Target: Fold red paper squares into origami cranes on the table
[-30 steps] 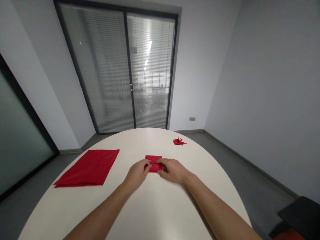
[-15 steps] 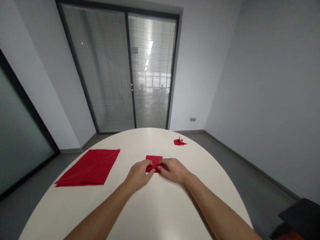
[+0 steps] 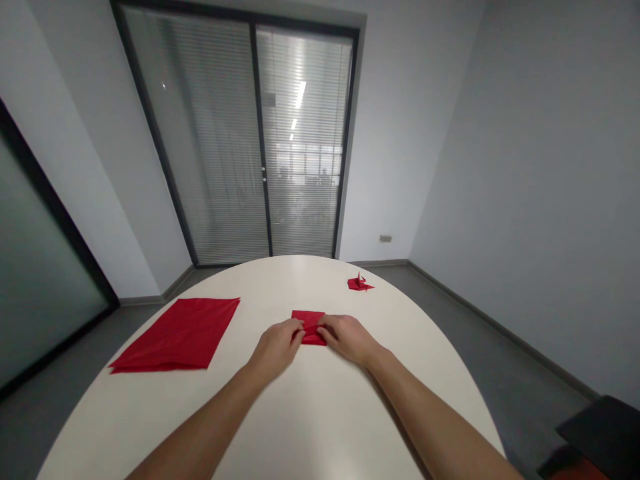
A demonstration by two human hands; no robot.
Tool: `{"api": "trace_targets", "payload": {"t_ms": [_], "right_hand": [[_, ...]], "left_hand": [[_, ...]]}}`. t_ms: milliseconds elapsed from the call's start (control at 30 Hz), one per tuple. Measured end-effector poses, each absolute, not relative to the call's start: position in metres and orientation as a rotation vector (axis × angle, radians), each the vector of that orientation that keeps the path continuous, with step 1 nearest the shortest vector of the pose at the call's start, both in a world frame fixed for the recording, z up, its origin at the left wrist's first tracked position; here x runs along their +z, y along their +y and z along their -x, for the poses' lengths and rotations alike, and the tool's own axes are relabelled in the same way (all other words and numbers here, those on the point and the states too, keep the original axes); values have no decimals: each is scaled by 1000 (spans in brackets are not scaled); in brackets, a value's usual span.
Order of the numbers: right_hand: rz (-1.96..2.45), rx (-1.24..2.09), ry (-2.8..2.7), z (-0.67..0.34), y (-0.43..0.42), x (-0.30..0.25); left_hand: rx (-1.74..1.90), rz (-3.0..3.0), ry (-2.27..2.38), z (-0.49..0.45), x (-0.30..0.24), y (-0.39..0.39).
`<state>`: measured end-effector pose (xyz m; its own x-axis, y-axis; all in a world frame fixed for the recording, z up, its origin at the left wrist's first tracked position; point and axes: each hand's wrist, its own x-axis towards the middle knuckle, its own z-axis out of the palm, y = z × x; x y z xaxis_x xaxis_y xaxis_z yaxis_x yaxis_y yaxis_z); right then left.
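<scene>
A small folded red paper (image 3: 311,319) lies on the white table between my hands, with a raised fold running across its middle. My left hand (image 3: 278,343) pinches the left end of that fold between thumb and fingers. At the opposite end, my right hand (image 3: 348,339) has its thumb and fingers closed on the fold too. The paper's far edge and a strip of its near edge show; its sides are partly covered by my fingers.
The round white table (image 3: 295,280) carries larger red paper sheets (image 3: 185,333) on the left. A red origami crane (image 3: 360,283) sits at the far right. A dark chair-like object (image 3: 605,427) stands beyond the table at lower right.
My thumbs have drawn up toward my fingers and apart from each other, so more of the paper's near edge shows. The paper stays in about the same place.
</scene>
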<state>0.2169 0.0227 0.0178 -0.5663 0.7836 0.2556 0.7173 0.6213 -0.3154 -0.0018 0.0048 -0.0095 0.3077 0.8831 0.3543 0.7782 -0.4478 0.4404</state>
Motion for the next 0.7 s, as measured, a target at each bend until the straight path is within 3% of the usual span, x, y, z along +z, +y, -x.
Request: {"api": "trace_targets", "payload": {"t_ms": [700], "right_hand": [[1278,273,-2379,-214,25,10]], "left_hand": [[898,-2382,1564,2,-13,5]]}}
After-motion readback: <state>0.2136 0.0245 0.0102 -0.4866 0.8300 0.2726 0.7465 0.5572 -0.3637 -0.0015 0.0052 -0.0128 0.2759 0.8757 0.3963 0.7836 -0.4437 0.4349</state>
